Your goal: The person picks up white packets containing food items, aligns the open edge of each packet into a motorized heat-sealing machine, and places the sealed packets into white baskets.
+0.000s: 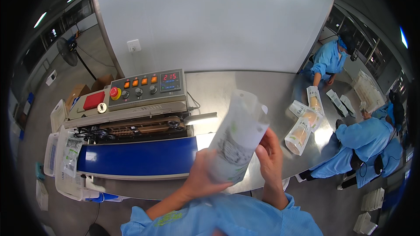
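My left hand point(203, 175) is wrapped around the lower part of a white plastic pouch point(231, 144), which has a printed grey pattern and dark contents or print. The pouch tilts to the upper right, and its top end appears unsealed. At its right edge is my right hand point(270, 157), thumb and fingers bent close to the film; whether they pinch it cannot be told. Left of the hands stands a continuous band sealer point(147, 88) with a blue conveyor belt point(137, 159).
Filled pouches point(298, 136) lie to the right on the steel table point(210, 85). A co-worker point(328, 59) reaches towards one, and another co-worker point(364, 137) is at the right edge. A white plastic basket point(67, 183) holding a pouch point(70, 157) is beyond the belt's left end.
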### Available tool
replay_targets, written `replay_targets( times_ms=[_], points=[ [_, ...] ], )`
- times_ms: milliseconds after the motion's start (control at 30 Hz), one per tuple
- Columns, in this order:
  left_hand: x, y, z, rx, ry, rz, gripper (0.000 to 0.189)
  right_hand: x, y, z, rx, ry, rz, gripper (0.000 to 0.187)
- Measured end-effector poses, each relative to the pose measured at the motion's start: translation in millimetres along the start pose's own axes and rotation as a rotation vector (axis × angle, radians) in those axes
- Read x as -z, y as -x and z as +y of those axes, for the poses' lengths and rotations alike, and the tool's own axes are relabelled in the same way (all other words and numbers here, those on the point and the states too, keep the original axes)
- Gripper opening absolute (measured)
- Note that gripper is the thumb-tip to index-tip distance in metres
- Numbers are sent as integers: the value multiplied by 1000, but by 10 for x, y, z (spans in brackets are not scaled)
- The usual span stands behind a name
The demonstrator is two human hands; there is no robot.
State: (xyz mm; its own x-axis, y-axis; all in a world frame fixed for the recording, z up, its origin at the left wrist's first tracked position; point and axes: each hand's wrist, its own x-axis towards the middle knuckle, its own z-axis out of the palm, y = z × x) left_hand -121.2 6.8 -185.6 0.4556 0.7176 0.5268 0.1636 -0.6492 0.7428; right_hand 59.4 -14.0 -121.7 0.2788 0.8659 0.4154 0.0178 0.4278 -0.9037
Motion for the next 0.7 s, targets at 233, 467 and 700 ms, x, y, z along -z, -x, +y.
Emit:
replay_targets(
  times_ms=[233, 467, 700],
  points=[
    [-84, 195, -123, 180, 379, 100, 78, -218, 87, 195, 133, 9, 11, 9],
    [5, 286, -322, 455, 1127, -82, 83, -278, 257, 293, 215, -106, -68, 8],
    [103, -40, 16, 382, 707, -33, 29, -190, 339, 427, 184, -204, -86, 12]
  ],
)
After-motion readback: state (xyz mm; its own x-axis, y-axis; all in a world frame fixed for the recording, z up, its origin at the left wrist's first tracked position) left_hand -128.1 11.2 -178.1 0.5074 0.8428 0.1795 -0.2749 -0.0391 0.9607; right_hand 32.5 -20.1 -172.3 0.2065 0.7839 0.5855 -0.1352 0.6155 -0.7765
